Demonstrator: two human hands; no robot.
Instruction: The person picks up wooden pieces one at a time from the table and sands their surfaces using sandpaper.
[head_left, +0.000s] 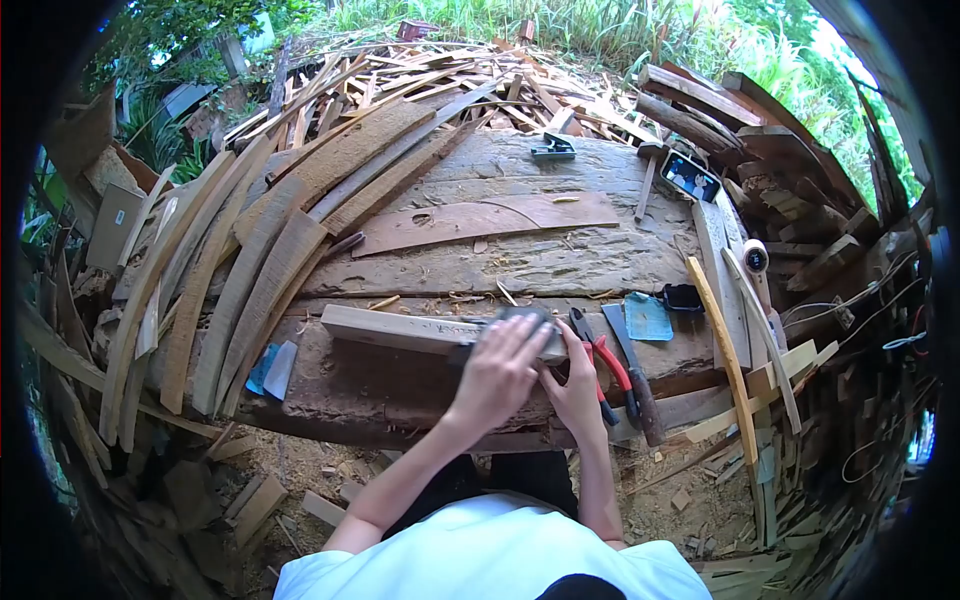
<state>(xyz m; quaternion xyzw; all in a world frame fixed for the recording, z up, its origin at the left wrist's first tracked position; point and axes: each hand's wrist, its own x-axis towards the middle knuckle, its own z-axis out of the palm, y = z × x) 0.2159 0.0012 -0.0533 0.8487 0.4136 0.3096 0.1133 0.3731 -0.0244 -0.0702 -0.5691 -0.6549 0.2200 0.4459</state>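
A narrow wooden board (pixel 385 328) lies crosswise near the front of the workbench. My left hand (pixel 500 365) is over its right part, fingers stretched across a dark grey piece (pixel 527 317) that looks like sandpaper and shows on both sides of the hand. My right hand (pixel 573 388) grips the board's right end, thumb and fingers on either side of it. Just right of that hand lie red-handled pliers (pixel 612 365) and a flat dark blade with a wooden handle (pixel 650 420), perhaps a chisel. The undersides of my fingers are hidden.
Curved planks (pixel 255 290) fill the bench's left side. A flat board (pixel 480 225), a small plane-like tool (pixel 553 147), a hammer (pixel 648 180) and a phone (pixel 691 176) lie farther back. Blue sheets (pixel 648 316) and a long stick (pixel 728 360) are to the right.
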